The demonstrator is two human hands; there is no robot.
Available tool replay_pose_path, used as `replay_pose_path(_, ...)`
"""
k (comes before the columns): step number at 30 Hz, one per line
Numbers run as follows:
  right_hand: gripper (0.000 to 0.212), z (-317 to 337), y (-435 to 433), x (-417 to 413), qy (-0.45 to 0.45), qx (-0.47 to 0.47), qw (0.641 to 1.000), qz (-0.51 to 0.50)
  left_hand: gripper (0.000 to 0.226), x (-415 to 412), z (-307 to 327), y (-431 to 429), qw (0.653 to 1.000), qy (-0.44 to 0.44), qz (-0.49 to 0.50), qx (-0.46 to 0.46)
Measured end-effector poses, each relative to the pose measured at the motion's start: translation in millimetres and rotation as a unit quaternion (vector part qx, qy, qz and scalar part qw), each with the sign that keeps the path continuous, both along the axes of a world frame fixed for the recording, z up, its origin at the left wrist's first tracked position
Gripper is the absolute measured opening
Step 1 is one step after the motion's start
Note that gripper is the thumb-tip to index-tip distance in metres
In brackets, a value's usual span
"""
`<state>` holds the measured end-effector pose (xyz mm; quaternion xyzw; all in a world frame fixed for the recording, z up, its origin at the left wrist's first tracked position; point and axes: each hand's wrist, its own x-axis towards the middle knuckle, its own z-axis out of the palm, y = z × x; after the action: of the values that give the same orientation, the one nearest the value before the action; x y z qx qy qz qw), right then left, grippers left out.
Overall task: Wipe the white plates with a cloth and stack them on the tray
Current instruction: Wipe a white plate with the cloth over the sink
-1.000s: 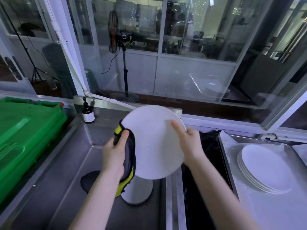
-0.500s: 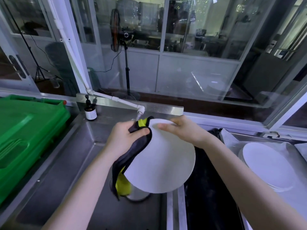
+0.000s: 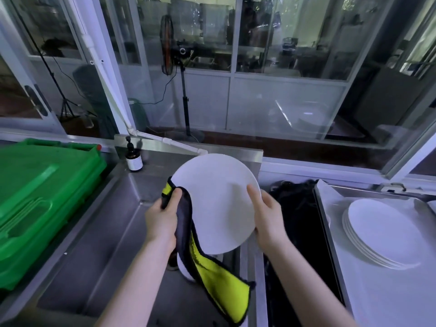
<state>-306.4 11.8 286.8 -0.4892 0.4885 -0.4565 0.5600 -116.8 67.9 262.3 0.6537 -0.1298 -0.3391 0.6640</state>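
We hold one round white plate up over the steel sink, tilted so its broad face turns toward us. The plate is plain and matte white, with no pattern and only a faint shadow across its middle. Its upper edge rises in front of the end of the white tap pipe.

Our left hand grips the plate's left edge through the cloth, with the thumb curled over the fold. The cloth is dark on the outside and bright yellow-green inside. It wraps the rim and hangs down in a long flap below the plate. Our right hand clasps the right edge, the thumb lying flat on the face and the fingers curled behind, out of sight.

Below the held plate, part of another white dish shows in the sink bottom, mostly covered by the cloth and our forearm.

To the right a stack of white plates lies flat on the metal tray, which is lined with a white sheet. Several rims show beneath the top plate. Between sink and tray lies a dark compartment with something black bunched in it.

On the left stands a green plastic crate, and a small brown pump bottle stands at the sink's back corner. Behind the glass stands a pedestal fan.
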Motion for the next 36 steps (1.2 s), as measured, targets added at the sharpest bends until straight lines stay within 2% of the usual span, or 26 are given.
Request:
replay_pose_path(2,0.042,17.7,-15.1,-18.4,0.081,-0.055,0.992,0.075,0.032,0.4,5.0,4.9,0.997,-0.069,-0.033,-0.004)
replay_pose_path(5,0.034,46.6,-30.5,-28.6,0.177,-0.069,0.953,0.236,0.036,-7.1,19.8,8.7,0.975,-0.180,-0.132,-0.020)
replay_pose_path(8,0.053,60.3,-32.7,-20.4,0.274,-0.111,0.897,0.327,0.017,-15.3,35.7,12.1,0.930,-0.278,-0.238,-0.028)
replay_pose_path(10,0.059,59.3,-27.4,-11.0,0.302,-0.168,0.872,0.346,0.017,-17.8,37.9,16.8,0.913,-0.313,-0.260,-0.027)
replay_pose_path(13,0.060,49.3,-19.3,-5.4,0.261,-0.176,0.890,0.330,0.006,-11.8,30.5,25.5,0.929,-0.292,-0.226,-0.019)
replay_pose_path(15,0.054,42.8,-15.6,-5.9,0.200,-0.116,0.931,0.283,0.021,-2.5,20.5,29.9,0.945,-0.278,-0.171,-0.001)
replay_pose_path(17,0.048,32.5,-7.3,-0.4,0.110,-0.052,0.977,0.178,0.032,7.4,9.1,33.8,0.973,-0.215,-0.082,0.013)
replay_pose_path(19,0.049,18.2,8.9,16.3,0.022,0.000,0.999,0.037,0.030,12.6,-4.3,34.5,0.996,-0.089,0.004,0.021)
replay_pose_path(22,0.046,-2.9,43.2,59.0,-0.060,0.080,0.983,-0.155,0.029,5.4,-19.8,29.4,0.992,0.082,0.090,0.044)
replay_pose_path(24,0.043,-11.3,57.0,83.0,-0.086,0.112,0.966,-0.217,0.027,5.8,-26.3,28.0,0.985,0.120,0.116,0.042)
replay_pose_path(26,0.035,-14.2,62.5,93.7,-0.096,0.107,0.971,-0.190,0.026,21.3,-30.4,28.3,0.986,0.134,0.088,0.044)
replay_pose_path(28,0.022,-17.0,65.1,91.4,-0.068,0.058,0.990,-0.104,0.025,45.2,-28.7,26.7,0.991,0.123,0.038,0.042)
replay_pose_path(29,0.026,-18.3,66.9,87.0,-0.035,0.018,0.997,-0.060,0.024,57.2,-26.1,24.6,0.993,0.107,0.013,0.037)
replay_pose_path(31,0.065,-18.1,69.3,73.5,0.075,-0.096,0.993,0.000,0.020,78.6,-18.8,20.1,0.997,0.066,-0.020,0.031)
replay_pose_path(32,0.078,-16.0,69.4,66.8,0.164,-0.174,0.971,0.021,0.022,87.2,-13.7,18.3,0.998,0.047,-0.027,0.031)
replay_pose_path(33,0.084,-14.0,68.0,61.5,0.273,-0.274,0.921,0.053,0.024,94.5,-10.6,16.0,0.998,0.029,-0.035,0.034)
replay_pose_path(35,0.088,-10.1,64.0,57.7,0.452,-0.445,0.761,0.137,0.028,106.0,-7.8,11.4,0.997,0.013,-0.060,0.048)
replay_pose_path(36,0.089,-8.8,62.5,61.1,0.514,-0.485,0.684,0.182,0.030,110.6,-8.5,8.7,0.996,0.006,-0.075,0.055)
